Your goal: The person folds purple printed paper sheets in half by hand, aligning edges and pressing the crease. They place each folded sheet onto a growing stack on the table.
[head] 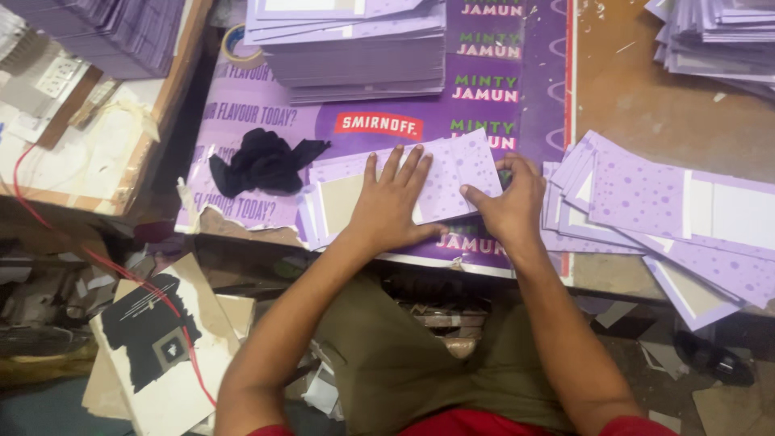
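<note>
table (646,105) under purple poster, frame centre | left hand (391,206) spread flat on lilac card (452,173) | right hand (508,202) pinching its edge | keep edges square, press evenly

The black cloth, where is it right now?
In the head view the black cloth lies crumpled on the purple printed sheet, left of the left hand and below the tall stack of purple cards.

I see my left hand (387,211) and right hand (508,206) bare, no rings or watch. Red short sleeves (622,426) show at the bottom edge, olive-green trousers (404,363) below.
</note>
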